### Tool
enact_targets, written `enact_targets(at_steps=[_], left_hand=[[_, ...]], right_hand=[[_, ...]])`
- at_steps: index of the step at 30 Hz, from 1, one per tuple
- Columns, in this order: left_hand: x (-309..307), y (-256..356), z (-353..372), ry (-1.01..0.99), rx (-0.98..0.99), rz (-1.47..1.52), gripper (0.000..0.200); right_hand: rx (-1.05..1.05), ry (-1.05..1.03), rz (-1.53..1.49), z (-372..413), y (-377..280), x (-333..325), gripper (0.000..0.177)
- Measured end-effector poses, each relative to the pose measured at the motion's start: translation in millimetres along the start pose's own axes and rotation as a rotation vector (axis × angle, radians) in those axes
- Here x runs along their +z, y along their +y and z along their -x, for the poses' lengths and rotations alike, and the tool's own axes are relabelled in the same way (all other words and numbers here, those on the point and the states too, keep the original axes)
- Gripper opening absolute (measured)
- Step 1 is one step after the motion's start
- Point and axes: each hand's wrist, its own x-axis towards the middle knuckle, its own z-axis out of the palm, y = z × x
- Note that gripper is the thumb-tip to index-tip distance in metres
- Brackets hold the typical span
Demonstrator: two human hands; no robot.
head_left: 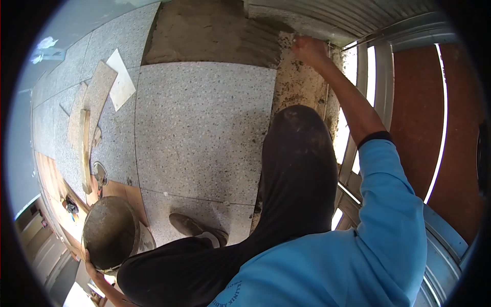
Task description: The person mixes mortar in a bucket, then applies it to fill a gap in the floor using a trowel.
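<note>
My right hand point(310, 50) is closed low over the right end of a grey wet mortar bed point(204, 33). What its fingers hold, if anything, is hidden. Under and beside it runs a rough, sandy strip of floor point(299, 84) between the tiles and the metal frame. A large speckled floor tile point(204, 117) borders the mortar. At the lower left, my left hand point(91, 262) grips the rim of a bucket point(137, 235), which is tilted so that its dark, mortar-stained inside faces me.
On the left lie tile offcuts point(94, 89), a white sheet point(121, 79), a wooden strip point(85, 148) and a tool with a rounded metal end point(100, 174). A metal-framed door or gate point(381, 77) stands close on my right. My bent knee point(299, 128) is beside the tile.
</note>
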Motion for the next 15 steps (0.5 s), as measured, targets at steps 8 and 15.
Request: enact_targets(at_steps=[8, 15], left_hand=[[10.4, 5.2, -1.0, -0.039, 0.001, 0.021, 0.069], [21.7, 12.9, 1.8, -0.066, -0.003, 0.032, 0.068]], right_hand=[[-0.228, -0.105, -0.36, -20.8, -126.5, -17.4, 0.035], [-0.138, -0.15, -0.439, -115.2, -249.5, 53.1, 0.044]])
